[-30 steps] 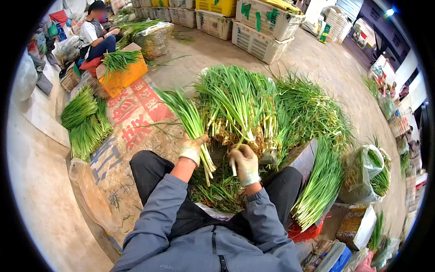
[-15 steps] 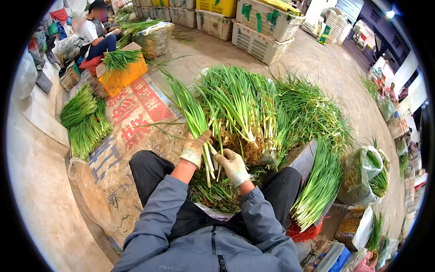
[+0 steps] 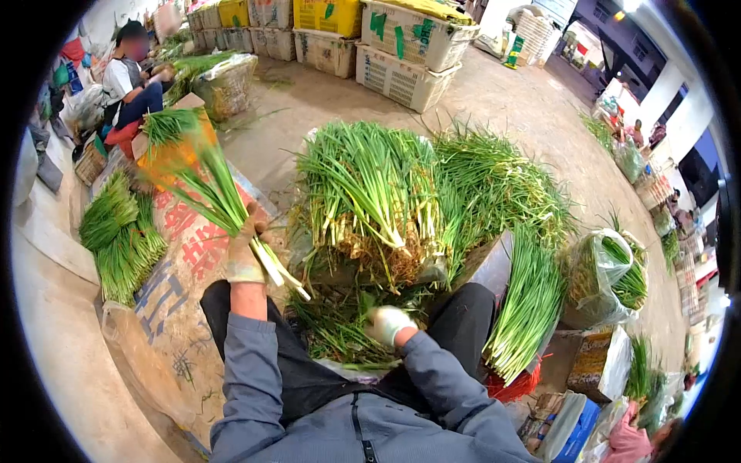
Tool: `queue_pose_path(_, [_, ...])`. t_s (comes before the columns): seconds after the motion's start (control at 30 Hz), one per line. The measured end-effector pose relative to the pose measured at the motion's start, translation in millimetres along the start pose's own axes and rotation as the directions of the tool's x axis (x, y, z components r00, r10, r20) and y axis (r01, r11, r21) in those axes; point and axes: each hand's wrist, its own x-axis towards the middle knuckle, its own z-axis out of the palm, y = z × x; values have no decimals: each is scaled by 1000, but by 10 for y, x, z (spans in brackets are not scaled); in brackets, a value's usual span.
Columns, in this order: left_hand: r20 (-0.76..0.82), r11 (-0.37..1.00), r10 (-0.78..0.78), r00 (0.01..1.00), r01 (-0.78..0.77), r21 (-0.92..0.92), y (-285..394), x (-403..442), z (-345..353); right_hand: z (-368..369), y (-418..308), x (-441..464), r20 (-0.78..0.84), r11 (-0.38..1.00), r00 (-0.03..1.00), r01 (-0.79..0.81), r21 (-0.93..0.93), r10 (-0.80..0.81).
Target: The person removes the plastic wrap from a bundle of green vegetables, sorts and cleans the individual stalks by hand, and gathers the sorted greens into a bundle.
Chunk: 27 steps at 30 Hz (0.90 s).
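My left hand (image 3: pixel 248 247), in a soiled glove, is closed around a small bunch of green onions (image 3: pixel 219 193). Their white stems point down toward my lap and the leaf tips blur up to the left. Over a heap of loose green trimmings (image 3: pixel 340 328) between my knees is my right hand (image 3: pixel 386 326), also gloved. Motion smears its fingers, so whether it holds anything cannot be made out. In front of me stands a thick pile of green onions (image 3: pixel 363 185), with brown roots toward me.
More loose greens (image 3: pixel 502 177) lie behind right. A neat row of green onions (image 3: pixel 525 301) rests beside my right knee, near a plastic-wrapped basket (image 3: pixel 602 285). Trimmed bundles (image 3: pixel 123 231) lie at left. Stacked crates (image 3: pixel 409 69) stand behind; a person (image 3: pixel 135 81) sits back left.
My left hand has carried its green onions left, away from the pile. My right hand has parted from the stems and dropped over the trimmings. The view has turned slightly right.
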Motion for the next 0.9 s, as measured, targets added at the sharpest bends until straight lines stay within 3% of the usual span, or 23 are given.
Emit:
queue_pose_path(0.03, [12,986,-161,987,161,-48,67,-151,102,-353,-120,-50,-328,980,943,19,197,48])
queue_pose_path(0.07, [42,981,-162,986,165,-99,-76,-6,-83,-634,-161,-56,-596,983,802,67,173,50])
queue_pose_path(0.1, [107,970,-216,971,225,-90,-165,38,-156,-975,-226,-76,-679,974,727,68,214,99])
queue_pose_path(0.13, [178,955,-268,947,285,-78,-247,64,-174,-1271,-298,-60,-689,970,695,-53,236,206])
queue_pose_path(0.2, [104,933,-359,928,359,13,-435,64,-109,-1456,-156,184,-745,989,666,-133,-67,39])
queue_pose_path(0.27, [59,911,-412,909,411,19,-560,-48,6,-1320,220,595,-696,964,717,-148,-222,-50])
queue_pose_path(0.3, [61,904,-427,902,424,53,-647,-26,-67,-1394,226,608,-627,983,761,-179,43,167])
queue_pose_path(0.33, [60,898,-437,897,432,81,-736,16,-122,-1597,93,407,-637,973,737,-201,114,227])
queue_pose_path(0.37, [-30,870,-460,887,458,182,-763,-54,-31,-1644,145,341,-610,893,720,-27,449,329])
queue_pose_path(0.4, [2,862,-402,916,378,339,-796,-142,31,-1662,190,282,-542,679,729,145,720,419])
queue_pose_path(0.43, [-3,828,-436,900,402,390,-789,-257,195,-1673,164,229,-476,412,755,297,861,451])
queue_pose_path(0.47, [-12,784,-476,879,430,448,-792,-370,333,-1657,139,173,-393,198,799,340,920,455])
queue_pose_path(0.53, [-54,672,-550,833,480,564,-1034,-367,320,-1547,42,104,-504,115,758,506,855,414])
queue_pose_path(0.57, [-12,642,-552,833,435,631,-1155,-317,249,-1383,138,193,-538,200,732,503,841,419])
queue_pose_path(0.67, [-6,611,-467,884,328,720,-1349,-261,208,-1188,106,193,-403,-45,767,487,872,499])
queue_pose_path(0.7, [-7,625,-491,871,358,693,-1343,-302,260,-1111,66,262,-344,-207,775,512,834,530])
queue_pose_path(0.77, [14,669,-521,854,398,627,-1391,-362,300,-1145,-53,123,-259,-230,852,393,890,455])
queue_pose_path(0.8, [-28,617,-525,850,403,676,-1420,-363,321,-1157,-127,68,-233,-229,874,354,907,426])
queue_pose_path(0.83, [1,660,-486,874,367,655,-1492,-333,280,-1138,-167,81,-250,-194,875,353,915,414])
queue_pose_path(0.9, [23,700,-446,895,333,632,-1606,-289,165,-1129,-178,74,-132,-196,928,210,958,347])
